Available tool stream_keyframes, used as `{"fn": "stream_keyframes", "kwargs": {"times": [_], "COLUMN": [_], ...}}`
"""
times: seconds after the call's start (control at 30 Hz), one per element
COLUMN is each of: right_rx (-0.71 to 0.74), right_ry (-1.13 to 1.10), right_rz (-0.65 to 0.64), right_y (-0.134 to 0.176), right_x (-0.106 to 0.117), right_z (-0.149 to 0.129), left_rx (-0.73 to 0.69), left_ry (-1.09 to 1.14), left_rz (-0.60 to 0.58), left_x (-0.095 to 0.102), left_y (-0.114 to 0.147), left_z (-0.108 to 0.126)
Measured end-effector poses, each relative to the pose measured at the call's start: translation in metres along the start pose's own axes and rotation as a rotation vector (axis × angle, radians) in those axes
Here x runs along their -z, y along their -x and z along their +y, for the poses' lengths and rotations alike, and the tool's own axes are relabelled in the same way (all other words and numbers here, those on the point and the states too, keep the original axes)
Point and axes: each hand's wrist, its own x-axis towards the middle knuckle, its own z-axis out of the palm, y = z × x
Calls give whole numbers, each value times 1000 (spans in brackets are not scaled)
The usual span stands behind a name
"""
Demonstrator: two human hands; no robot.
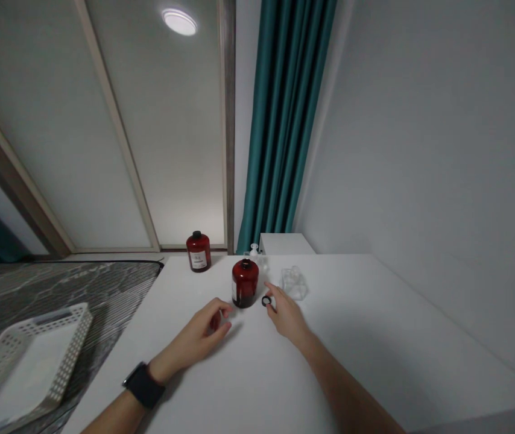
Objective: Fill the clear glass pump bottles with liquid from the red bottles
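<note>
A dark red bottle (245, 284) stands upright near the middle of the white tabletop (257, 386), its pale label turned to the left side. Just to its right, the right hand (280, 308) pinches a small black cap (266, 300) between thumb and fingers, apart from the bottle. The left hand (212, 328) is at the bottle's lower left, fingers curled and thumb apart, with nothing visible in its grasp; whether a fingertip touches the glass cannot be told. A dark watch (144, 384) circles the left wrist. Beyond the right hand lies a clear, angular object (293, 283), and behind the bottle, partly hidden, a clear pump bottle (262, 263). A second red bottle (198, 253), black-topped with its label facing forward, stands at the far left edge. Farther out are a white perforated basket (70, 361), lower left, and a teal curtain (287, 120).
</note>
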Motion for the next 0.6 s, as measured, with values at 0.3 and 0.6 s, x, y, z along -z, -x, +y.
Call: {"fn": "stream_keyframes", "kwargs": {"times": [0.3, 0.6], "right_rx": [35, 85], "right_ry": [-107, -212], "right_rz": [56, -56], "right_y": [-1, 0], "right_x": [4, 13], "right_z": [-4, -23], "left_rx": [131, 117], "left_ry": [88, 42], "left_rz": [261, 351], "left_x": [3, 5], "left_y": [-4, -22], "left_z": [-4, -2]}}
